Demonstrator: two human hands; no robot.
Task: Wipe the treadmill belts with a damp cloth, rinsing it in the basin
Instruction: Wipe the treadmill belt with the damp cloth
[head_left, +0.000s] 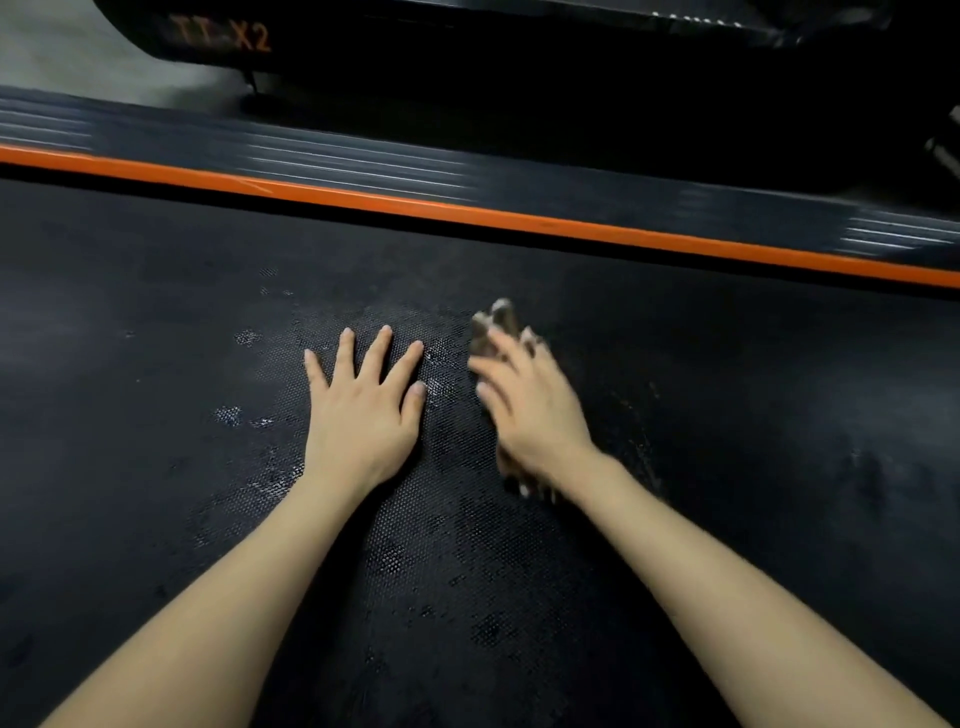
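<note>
A black textured treadmill belt (156, 493) fills most of the head view, with wet shiny patches around the hands. My left hand (363, 405) lies flat on the belt, fingers spread and straight. Just to its right, my right hand (530, 405) presses a brownish cloth (496, 319) against the belt; it is motion-blurred. The cloth sticks out beyond the fingertips and under the wrist, and the hand hides most of it.
An orange stripe (467, 210) and a ribbed dark side rail (363, 166) border the belt's far side. Beyond it stands another black machine (467, 52) with orange lettering. Grey floor (47, 47) shows at the top left. No basin is in view.
</note>
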